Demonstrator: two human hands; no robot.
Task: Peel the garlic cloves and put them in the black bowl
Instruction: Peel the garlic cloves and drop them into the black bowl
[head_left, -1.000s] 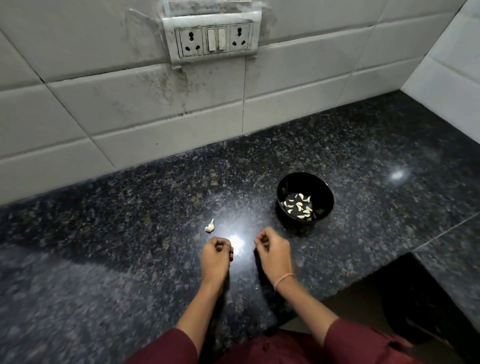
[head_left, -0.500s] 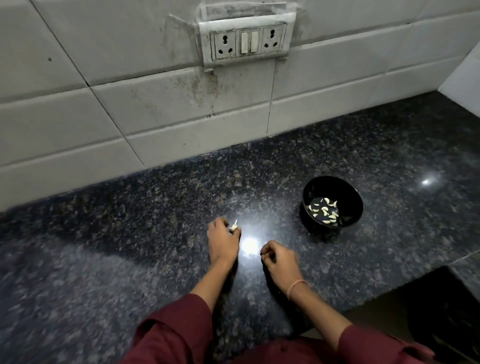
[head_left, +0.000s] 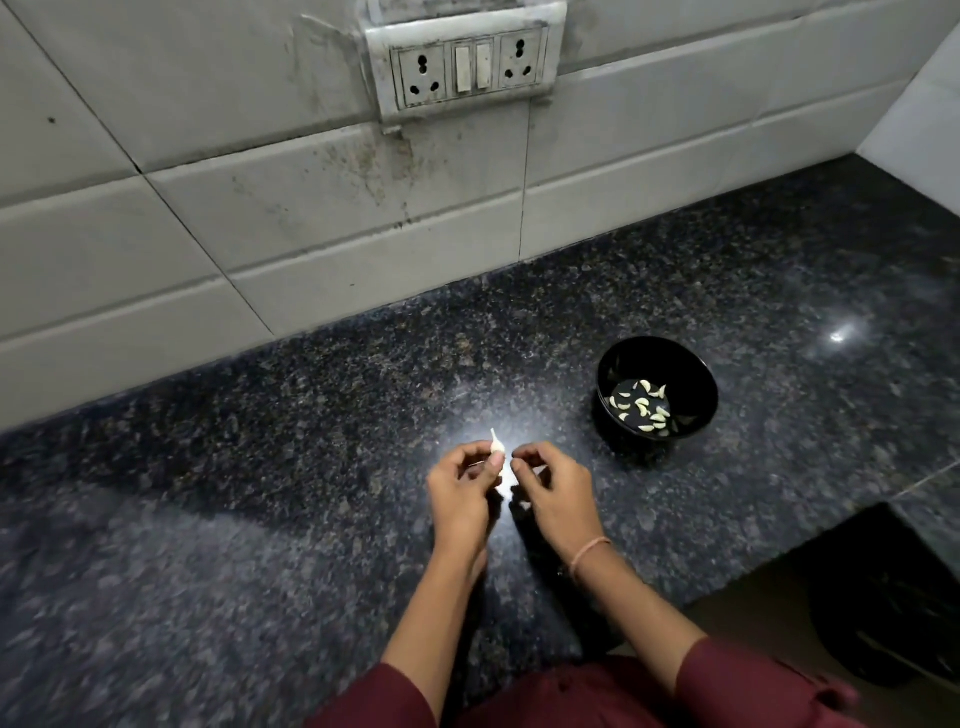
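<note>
While my left hand (head_left: 460, 499) pinches a garlic clove (head_left: 497, 446) between thumb and forefinger, its pointed tip sticks up above my fingers. That clove sits to the left of the black bowl (head_left: 618, 364), near it but clear of it, and a touch closer to me. My right hand (head_left: 556, 499) is between the clove and the bowl, fingers curled in tight, with the fingertips (head_left: 521, 460) just beside the clove. Whether they're touching it or gripping a bit of skin, I can't tell; the glare on the counter (head_left: 260, 493) washes that spot out. The other fingers of my left hand are curled loosely. Inside the bowl, a scatter of pale peeled cloves (head_left: 644, 408) lies across the bottom. The bowl stands upright on the dark speckled counter. Beyond the bowl and to its left, a grubby socket plate (head_left: 462, 65) is fixed to the white tiled wall (head_left: 311, 208). A thin bracelet (head_left: 587, 553) rings my right wrist, on the near side of the bowl.
</note>
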